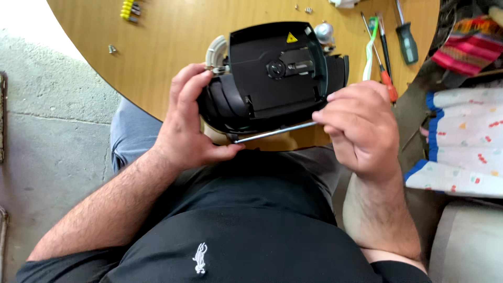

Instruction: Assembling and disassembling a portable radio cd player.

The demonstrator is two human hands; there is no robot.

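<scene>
There, at the near edge of the round wooden table (pixel 173 47), a black plastic appliance housing (pixel 272 76) with a curved ribbed side and a small yellow triangular sticker was held up off the tabletop, its open underside turned toward the camera. The left hand (pixel 186 123) was wrapped around the ribbed left end, fingers curled over the top and thumb pressed beneath. The right hand (pixel 359 126) was closed around the handle of a thin metal-shafted screwdriver (pixel 275 132), the handle itself hidden in the fist; the shaft ran leftward under the housing's lower edge, its tip close beside the left thumb. A pale grey curved part (pixel 216 50) stuck out behind the housing at its upper left, and a shiny metal piece (pixel 325 32) showed at its upper right. Farther out on the table lay a black-handled screwdriver (pixel 406 39), a red-handled screwdriver (pixel 385 65) and a pale green toothbrush (pixel 371 47) to the right, a yellow holder of bits (pixel 128 10) at the far left, and a few loose screws (pixel 112 49). To the right, off the table, sat a white patterned cloth with blue trim (pixel 463 141).
</scene>
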